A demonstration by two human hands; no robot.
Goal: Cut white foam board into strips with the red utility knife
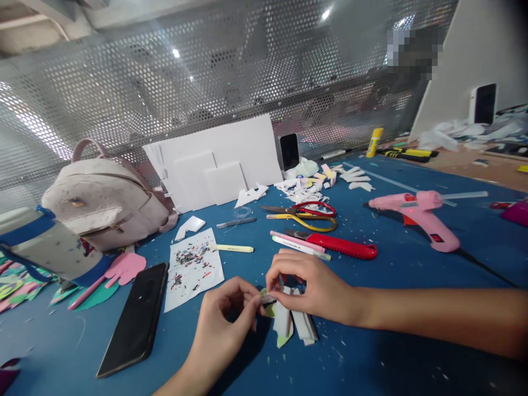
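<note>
Both my hands meet low in the middle of the blue table (371, 357). My left hand (225, 322) is closed in a pinch on a small pale green and white foam piece (269, 303). My right hand (309, 283) is curled over the same piece from the right, its fingers pressed on it. Under my hands lie white foam strips (303, 324) with green edges, fanned out on the table.
A black phone (134, 319) lies left of my hands beside a white sheet with coloured bits (193, 269). Behind lie pens (299, 245), a red cutter (344, 246), scissors (305, 215), a pink glue gun (416, 212), white foam boards (218, 159) and a pale backpack (103, 201).
</note>
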